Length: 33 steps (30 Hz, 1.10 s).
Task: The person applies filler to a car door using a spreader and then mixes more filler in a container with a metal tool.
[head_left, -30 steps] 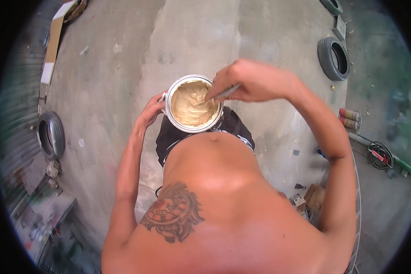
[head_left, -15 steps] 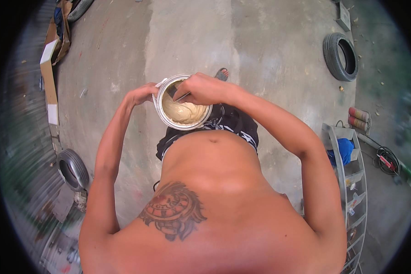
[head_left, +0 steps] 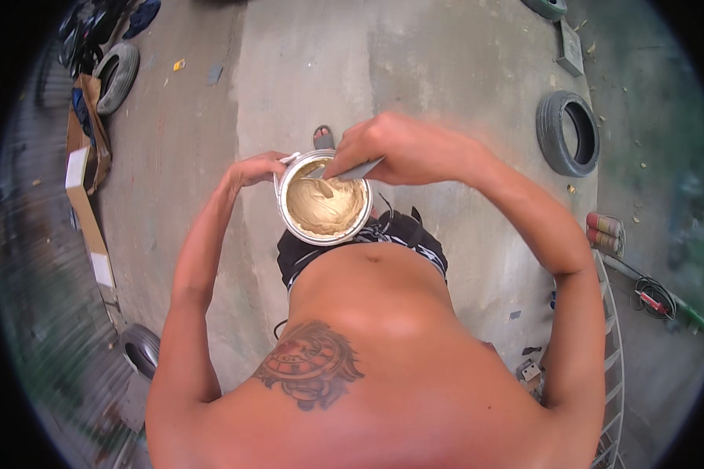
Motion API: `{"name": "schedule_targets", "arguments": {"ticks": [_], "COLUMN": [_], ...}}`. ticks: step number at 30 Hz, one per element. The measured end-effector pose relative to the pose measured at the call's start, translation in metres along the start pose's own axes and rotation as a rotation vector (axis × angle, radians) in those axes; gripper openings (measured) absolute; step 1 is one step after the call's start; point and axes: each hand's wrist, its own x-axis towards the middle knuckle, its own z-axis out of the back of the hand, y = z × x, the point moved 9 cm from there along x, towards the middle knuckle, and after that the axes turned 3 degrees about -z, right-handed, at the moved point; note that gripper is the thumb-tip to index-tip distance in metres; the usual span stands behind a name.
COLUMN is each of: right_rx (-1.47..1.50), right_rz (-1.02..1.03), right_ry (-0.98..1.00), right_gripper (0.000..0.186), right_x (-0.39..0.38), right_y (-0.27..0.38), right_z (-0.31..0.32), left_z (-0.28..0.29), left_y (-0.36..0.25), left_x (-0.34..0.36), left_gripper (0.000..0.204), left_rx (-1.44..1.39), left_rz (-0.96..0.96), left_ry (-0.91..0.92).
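Observation:
A round metal can with a pale rim is held in front of my waist, its mouth facing up. Thick, creamy beige paste with swirled ridges lies inside. My left hand grips the can's left rim, next to a white piece that may be its handle; some of its fingers are hidden. Over the far right rim, my right hand is closed on a grey putty knife. Its flat metal shows on both sides of the fingers, and paste clings near the part inside the can.
A sandalled foot stands on the concrete floor beyond the can. Tyres lie at both sides. A ladder is at the right, near red rollers and a coiled cable. Cardboard leans at the left.
My right hand has lifted from inside the can and moved right to its rim, bringing the putty knife into clearer view. The can sits slightly lower and further right in view.

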Motion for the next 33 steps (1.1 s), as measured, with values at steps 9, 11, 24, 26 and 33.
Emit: {"name": "schedule_targets", "arguments": {"ticks": [9, 11, 24, 26, 33], "right_rx": [-0.213, -0.118, 0.078, 0.074, 0.453], "right_rz": [-0.076, -0.156, -0.377, -0.351, -0.483], "right_ry": [-0.117, -0.132, -0.404, -0.581, -0.983], "right_gripper": [0.043, 0.041, 0.022, 0.022, 0.023], "right_x": [0.118, 0.122, 0.018, 0.002, -0.035], "right_y": [-0.154, -0.183, -0.307, -0.321, -0.408], "right_z": [0.131, 0.153, 0.409, 0.436, 0.524], "left_z": [0.162, 0.185, 0.282, 0.298, 0.296], "left_y": [-0.18, -0.185, -0.361, -0.388, -0.498], "left_x": [0.118, 0.135, 0.313, 0.341, 0.45], "left_gripper": [0.067, 0.067, 0.074, 0.078, 0.072], "left_rx": [0.064, 0.069, 0.12, 0.149, 0.061], "left_rz": [-0.048, 0.027, 0.126, 0.158, 0.034], "left_ry": [0.119, 0.152, 0.132, 0.13, 0.037]}}
